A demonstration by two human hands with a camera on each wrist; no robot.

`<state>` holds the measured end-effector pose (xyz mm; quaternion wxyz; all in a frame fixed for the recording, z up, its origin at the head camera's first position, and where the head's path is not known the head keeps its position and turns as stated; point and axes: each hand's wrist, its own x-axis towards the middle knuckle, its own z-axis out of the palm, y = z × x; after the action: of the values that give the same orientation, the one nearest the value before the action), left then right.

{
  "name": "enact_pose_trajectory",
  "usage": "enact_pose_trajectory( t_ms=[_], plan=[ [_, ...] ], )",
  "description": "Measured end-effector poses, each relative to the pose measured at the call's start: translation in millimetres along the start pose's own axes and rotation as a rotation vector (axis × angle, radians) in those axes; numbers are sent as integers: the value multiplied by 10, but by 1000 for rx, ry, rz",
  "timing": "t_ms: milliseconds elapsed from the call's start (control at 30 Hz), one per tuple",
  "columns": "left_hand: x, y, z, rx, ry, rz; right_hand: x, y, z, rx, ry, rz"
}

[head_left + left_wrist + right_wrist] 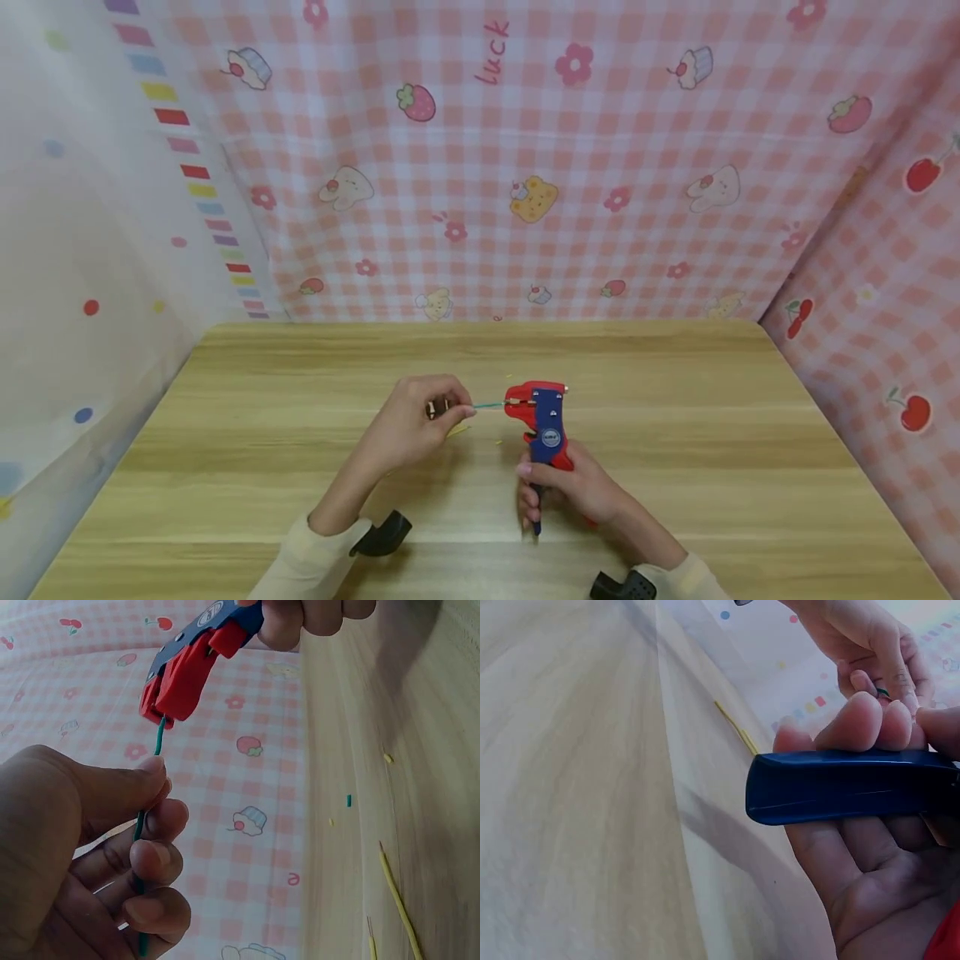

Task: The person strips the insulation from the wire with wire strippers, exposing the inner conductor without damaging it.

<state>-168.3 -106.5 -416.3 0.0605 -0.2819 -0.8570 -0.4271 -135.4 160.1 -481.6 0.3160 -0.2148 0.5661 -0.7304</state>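
My left hand [420,417] pinches a thin green wire [160,737] between thumb and fingers, and its tail runs down across the curled fingers. The wire's other end enters the red nose of a red and blue wire stripper [551,417]. My right hand [577,487] grips the stripper by its handles; in the right wrist view the blue handle [847,787] lies across the fingers. Both hands are above the table, the left one to the left of the tool. How far the wire reaches inside the jaws is hidden.
On the wooden table [262,467] lie yellow wires [401,904] with bare ends, a small green offcut [349,801] and yellow bits of insulation [388,758]. A pink checked cloth [465,150] hangs behind the table's back edge.
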Motion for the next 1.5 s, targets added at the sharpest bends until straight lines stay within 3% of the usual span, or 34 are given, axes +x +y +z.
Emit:
enact_pose_trajectory(
  t_ms=[300,800,1067,1500],
  plan=[
    [-7,-127,-62,-28,-56,-52,-58,-14,-66,-74,113,14],
    [27,-284,-132,-9,-89,-97,-113,-80,-242,-181,199,-56],
    [20,-393,-172,1,-78,-91,-174,-141,-308,-179,298,-62],
    [-204,-683,-341,6,13,-199,-220,-244,-355,-222,353,0]
  ],
)
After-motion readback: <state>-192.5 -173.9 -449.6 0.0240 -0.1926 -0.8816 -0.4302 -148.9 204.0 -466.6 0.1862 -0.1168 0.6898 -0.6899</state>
